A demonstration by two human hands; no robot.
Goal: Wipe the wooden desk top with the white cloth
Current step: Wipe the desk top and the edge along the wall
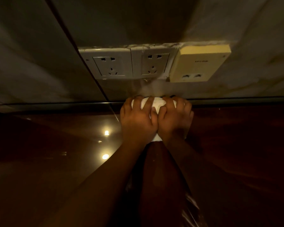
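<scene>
The glossy dark wooden desk top (pixel 59 169) fills the lower half of the view. At its far edge, against the wall, lies the bunched white cloth (pixel 158 104). My left hand (pixel 138 118) and my right hand (pixel 175 118) press down on it side by side, fingers curled over its far side. Only small patches of the cloth show between the fingers and at my wrists. Both forearms reach in from the bottom of the view.
Just behind the hands the wall carries two white power sockets (pixel 129 63) and a yellowish box with two small ports (pixel 198 63). A dark seam (pixel 82 54) runs diagonally across the wall panel on the left. Lamp reflections (pixel 106 144) shine on the desk.
</scene>
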